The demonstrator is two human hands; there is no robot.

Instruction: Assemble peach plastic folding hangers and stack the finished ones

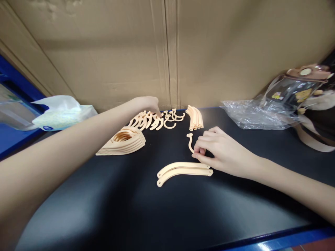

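My right hand (220, 150) is closed, its thumb and fingertips at the lower end of a cream plastic hook (190, 142). Just below it, two long curved hanger arms (184, 172) lie side by side on the black table. Farther back, my left hand (146, 103) curls down over a row of short curved pieces (156, 122). Its fingertips touch the right part of that row; what they pinch, if anything, is hidden. Loose hooks (171, 122) lie right beside those fingertips.
A stack of cream pieces with an opening (125, 149) sits under my left forearm. Bundled hanger arms (194, 118) lie at the back. A tissue pack (65, 116) is at left; a clear plastic bag (251, 116) and a bottle (295, 89) are at right. Cardboard (117, 52) stands behind.
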